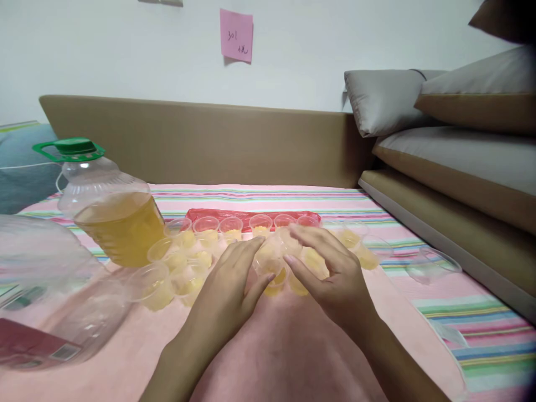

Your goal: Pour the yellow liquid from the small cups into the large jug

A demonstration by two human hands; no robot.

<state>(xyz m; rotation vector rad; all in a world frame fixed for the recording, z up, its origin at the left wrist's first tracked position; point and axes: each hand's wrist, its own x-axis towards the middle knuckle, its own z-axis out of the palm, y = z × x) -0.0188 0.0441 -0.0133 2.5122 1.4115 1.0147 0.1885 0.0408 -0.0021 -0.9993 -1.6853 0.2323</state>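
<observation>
Clear cups [274, 287]: in rows around your hands, right of the green-capped bottle [125, 226].
Left hand [234, 276]: your thumb and fingers are apart.
Right hand [330, 262]: thumb and fingers likewise apart; whether you touch cups, I cannot tell.

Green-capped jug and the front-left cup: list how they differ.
The jug is much larger than the cup. The jug wears a green cap; the cup is open-topped. The liquid in the jug looks deeper amber, that in the cup paler yellow. Both are see-through and hold yellowish liquid.
</observation>
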